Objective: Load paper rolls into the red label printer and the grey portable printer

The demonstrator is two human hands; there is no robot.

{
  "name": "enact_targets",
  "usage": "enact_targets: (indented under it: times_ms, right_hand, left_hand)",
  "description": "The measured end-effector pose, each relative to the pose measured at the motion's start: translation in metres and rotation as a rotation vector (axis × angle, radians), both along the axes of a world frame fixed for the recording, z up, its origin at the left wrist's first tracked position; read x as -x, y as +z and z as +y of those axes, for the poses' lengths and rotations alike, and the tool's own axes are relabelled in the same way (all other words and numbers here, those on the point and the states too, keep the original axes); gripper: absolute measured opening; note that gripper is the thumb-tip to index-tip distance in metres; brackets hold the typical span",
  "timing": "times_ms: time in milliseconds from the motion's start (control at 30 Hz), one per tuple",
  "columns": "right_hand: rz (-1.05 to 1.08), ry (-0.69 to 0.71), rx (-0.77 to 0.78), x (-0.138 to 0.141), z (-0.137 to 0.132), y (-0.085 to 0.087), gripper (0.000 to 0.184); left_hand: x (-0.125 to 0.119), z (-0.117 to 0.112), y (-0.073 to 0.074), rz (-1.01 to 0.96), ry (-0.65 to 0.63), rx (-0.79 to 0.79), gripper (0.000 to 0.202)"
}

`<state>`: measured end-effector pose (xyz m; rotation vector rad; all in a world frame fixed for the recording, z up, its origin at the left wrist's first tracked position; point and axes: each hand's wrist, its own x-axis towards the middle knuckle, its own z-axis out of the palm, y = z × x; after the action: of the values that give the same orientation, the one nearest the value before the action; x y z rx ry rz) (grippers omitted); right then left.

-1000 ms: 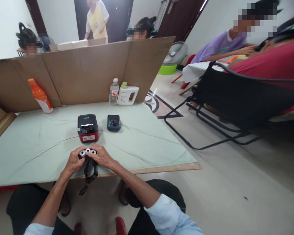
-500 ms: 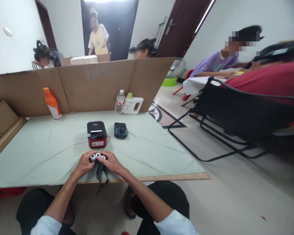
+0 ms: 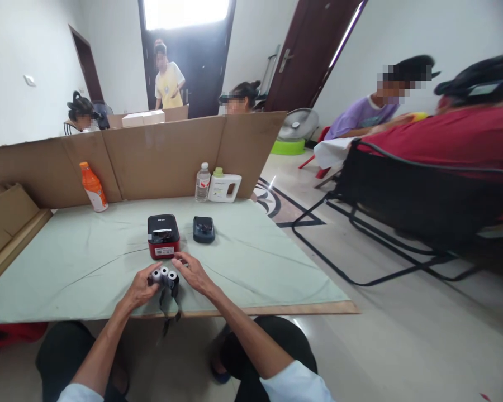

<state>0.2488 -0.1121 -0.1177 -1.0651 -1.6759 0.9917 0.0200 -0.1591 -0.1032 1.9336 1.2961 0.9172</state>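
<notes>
A bundle of three small paper rolls (image 3: 164,272), with white ends and dark cores, sits close to the front edge of the table. From it a dark strap (image 3: 166,307) dangles over the edge. My left hand (image 3: 140,289) grips the bundle's left side between thumb and fingers. My right hand (image 3: 195,274) is apart from the rolls, to their right, fingers spread and holding nothing. Just beyond my hands stands a black-and-red label printer (image 3: 163,237). Right of the printer is a smaller dark device (image 3: 203,229).
A cardboard partition (image 3: 163,153) runs along the back of the table (image 3: 251,268). Before it stand an orange bottle (image 3: 94,187), a water bottle (image 3: 202,183) and a white jug (image 3: 224,187). Cardboard (image 3: 8,223) lies left. A black chair (image 3: 402,206) and several people are beyond.
My right hand has let go of the paper rolls and moved up and right, fingers opening. My left hand stays on the bundle. The view has tilted slightly up.
</notes>
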Motion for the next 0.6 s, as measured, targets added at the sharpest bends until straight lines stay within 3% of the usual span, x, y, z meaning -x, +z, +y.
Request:
enact_targets:
  times_ms: [100, 167, 267, 367, 500, 600]
  right_hand:
    - [0.037, -0.149, -0.017, -0.006, 0.017, -0.006, 0.053]
    - [0.044, -0.197, -0.025, -0.007, 0.032, -0.011, 0.059]
    - [0.051, -0.154, -0.019, -0.004, 0.052, -0.018, 0.067]
    - [0.056, -0.079, -0.011, 0.001, 0.064, -0.023, 0.071]
    - [0.033, -0.039, -0.105, 0.004, 0.063, -0.027, 0.065]
    - [-0.026, -0.063, -0.179, 0.005, 0.059, -0.028, 0.06]
  left_hand:
    - [0.014, 0.007, 0.011, 0.025, -0.012, -0.001, 0.073]
    - [0.025, 0.019, 0.023, 0.035, 0.069, -0.045, 0.068]
    - [0.036, 0.042, 0.042, 0.064, 0.196, -0.16, 0.06]
    - [0.037, 0.064, 0.056, 0.146, 0.171, -0.244, 0.052]
    - [0.033, 0.079, 0.056, 0.228, 0.084, -0.256, 0.042]
    - [0.031, 0.082, 0.049, 0.257, 0.098, -0.271, 0.041]
